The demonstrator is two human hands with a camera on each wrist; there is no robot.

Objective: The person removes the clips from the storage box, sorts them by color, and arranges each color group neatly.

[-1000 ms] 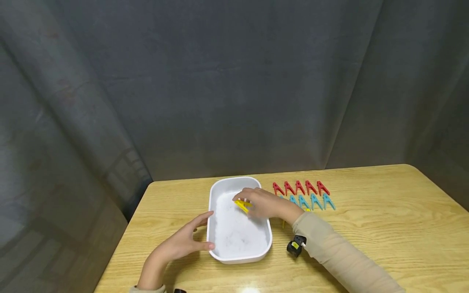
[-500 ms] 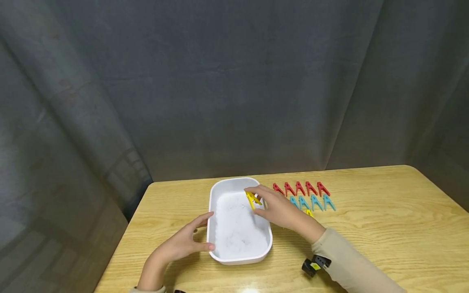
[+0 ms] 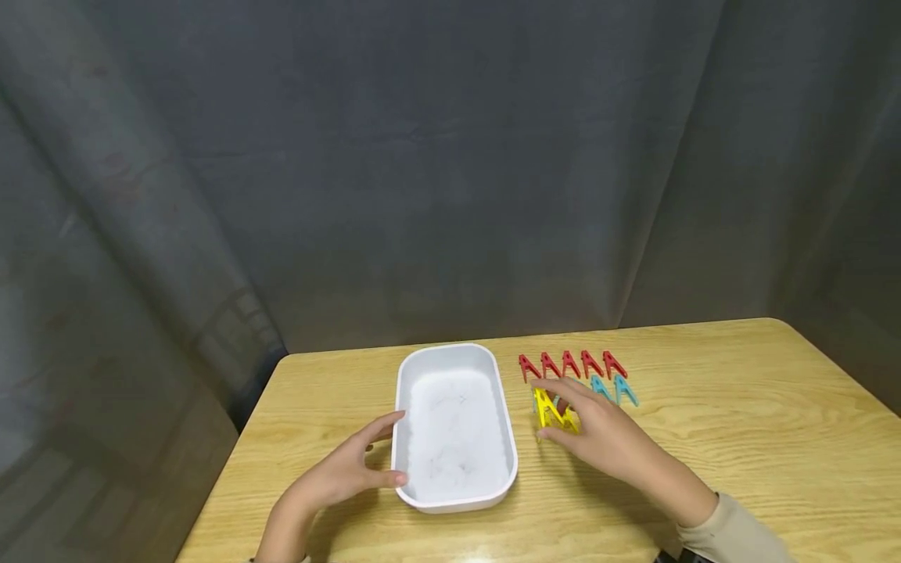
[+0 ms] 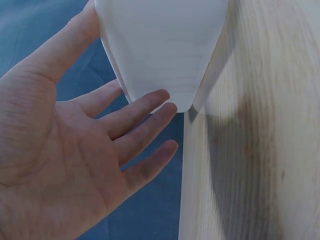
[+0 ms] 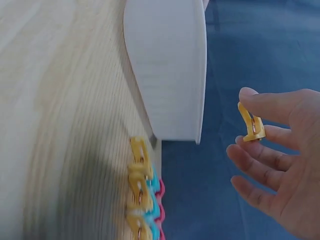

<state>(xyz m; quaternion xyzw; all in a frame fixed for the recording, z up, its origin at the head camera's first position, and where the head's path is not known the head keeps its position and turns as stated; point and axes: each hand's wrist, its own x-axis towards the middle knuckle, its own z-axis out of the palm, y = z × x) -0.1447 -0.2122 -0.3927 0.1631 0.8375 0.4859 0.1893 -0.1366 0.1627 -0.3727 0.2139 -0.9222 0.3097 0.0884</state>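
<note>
My right hand [image 3: 611, 436] pinches a yellow clothespin [image 5: 253, 125] between thumb and fingers, above the table to the right of the white tray [image 3: 457, 430]. In the right wrist view the clothespin is held up, apart from the tray. Below it on the table lie more yellow clothespins [image 5: 140, 192] in a row, mostly hidden behind the hand in the head view. My left hand [image 3: 339, 475] rests at the tray's left side, thumb and index fingertips at the rim. In the left wrist view its other fingers reach out loosely along the tray's outer wall.
Several red clothespins [image 3: 571, 361] stand in a row at the back, right of the tray. A row of light blue clothespins [image 3: 623, 387] runs in front of them, partly covered by my right hand. The wooden table [image 3: 739, 407] ends at a dark grey curtain [image 3: 450, 195].
My right hand, holding the yellow clothespin, has moved right from over the tray to above the clothespin rows. The tray's inside is now fully uncovered. My left hand keeps its place at the tray.
</note>
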